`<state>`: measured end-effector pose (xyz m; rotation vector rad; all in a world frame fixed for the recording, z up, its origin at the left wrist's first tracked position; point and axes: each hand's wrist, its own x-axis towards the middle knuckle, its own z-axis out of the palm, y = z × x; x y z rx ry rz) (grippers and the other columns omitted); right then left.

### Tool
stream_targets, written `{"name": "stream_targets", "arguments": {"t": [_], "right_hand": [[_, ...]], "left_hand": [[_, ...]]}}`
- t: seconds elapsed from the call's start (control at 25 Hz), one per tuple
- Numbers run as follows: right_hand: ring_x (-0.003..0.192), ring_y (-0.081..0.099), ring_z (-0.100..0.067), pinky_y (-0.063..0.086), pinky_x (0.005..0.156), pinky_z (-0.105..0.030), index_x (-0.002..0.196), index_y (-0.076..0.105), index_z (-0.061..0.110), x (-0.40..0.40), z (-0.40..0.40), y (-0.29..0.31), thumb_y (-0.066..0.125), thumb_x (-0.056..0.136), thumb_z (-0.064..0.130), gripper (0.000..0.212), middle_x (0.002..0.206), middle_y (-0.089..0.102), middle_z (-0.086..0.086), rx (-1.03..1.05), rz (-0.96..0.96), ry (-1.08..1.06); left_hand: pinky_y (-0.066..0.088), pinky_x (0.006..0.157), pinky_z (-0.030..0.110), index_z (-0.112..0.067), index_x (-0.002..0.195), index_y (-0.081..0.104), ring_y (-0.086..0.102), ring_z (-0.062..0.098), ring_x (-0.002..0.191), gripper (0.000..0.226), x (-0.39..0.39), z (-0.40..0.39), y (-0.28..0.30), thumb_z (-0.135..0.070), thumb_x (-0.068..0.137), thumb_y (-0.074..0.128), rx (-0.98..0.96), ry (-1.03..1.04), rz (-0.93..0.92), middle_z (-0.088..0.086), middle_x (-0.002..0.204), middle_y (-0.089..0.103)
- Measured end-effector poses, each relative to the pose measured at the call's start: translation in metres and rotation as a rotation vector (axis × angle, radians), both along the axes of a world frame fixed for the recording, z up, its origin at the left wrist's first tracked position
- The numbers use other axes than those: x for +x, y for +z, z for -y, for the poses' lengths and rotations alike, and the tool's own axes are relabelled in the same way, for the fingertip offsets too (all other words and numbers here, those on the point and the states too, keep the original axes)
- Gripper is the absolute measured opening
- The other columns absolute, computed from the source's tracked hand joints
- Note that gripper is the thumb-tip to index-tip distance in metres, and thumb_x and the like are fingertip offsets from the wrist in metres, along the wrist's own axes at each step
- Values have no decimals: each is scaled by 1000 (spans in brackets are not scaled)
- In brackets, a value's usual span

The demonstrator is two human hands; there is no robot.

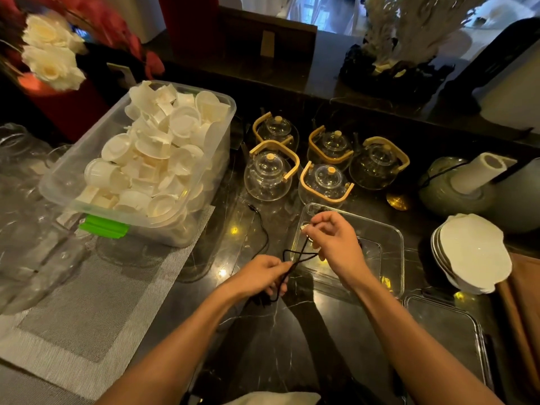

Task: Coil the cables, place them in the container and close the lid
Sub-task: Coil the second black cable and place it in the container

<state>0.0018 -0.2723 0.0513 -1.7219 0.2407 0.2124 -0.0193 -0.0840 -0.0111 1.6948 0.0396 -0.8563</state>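
A thin black cable [298, 255] stretches between my two hands, crossing into a loop in the middle. My left hand [260, 273] is closed on its lower end, with strands hanging below the fingers. My right hand [333, 238] pinches the upper end above the clear square container [391, 247], which stands open on the dark marble counter. Another length of black cable [264, 229] lies on the counter to the left of the container. The clear lid [450, 328] lies flat at the lower right, beside my right forearm.
A big clear bin [204, 159] full of white cups stands at left on a grey mat [87, 317]. Several glass teapots [324, 165] with wooden handles sit behind the container. White plates [470, 252] are stacked at right. Glassware [26, 206] crowds the far left.
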Motion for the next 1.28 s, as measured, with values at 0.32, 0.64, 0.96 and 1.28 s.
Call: {"name": "stream_targets", "arguments": {"t": [0.32,0.64,0.96,1.28], "right_hand": [[82,65,-18,48,63,-27,110,66,7,-9,-2,14,61,100,8,11,88,79,-6,192,0,19],[76,69,-18,57,59,-29,112,61,7,-19,-6,28,57,104,14,12,86,74,-12,390,-52,51],[77,72,-17,61,63,-28,105,59,7,-6,-1,59,54,105,13,8,92,76,-11,512,99,-196],[75,68,-12,56,59,-26,97,60,15,15,31,81,51,107,17,14,81,70,1,489,231,-417]], "left_hand": [[54,61,26,-10,108,63,72,23,72,43,-5,-4,12,-49,104,46,166,-225,-30,7,79,74],[52,64,22,-23,108,74,67,5,70,24,15,-19,69,-39,100,59,183,-42,446,-7,77,72],[50,52,21,-3,105,74,63,14,57,39,-1,-13,62,-34,105,50,-125,40,279,9,80,72],[49,49,22,-5,84,73,59,20,49,30,-7,-45,43,-31,95,65,-149,324,334,10,63,65]]}}
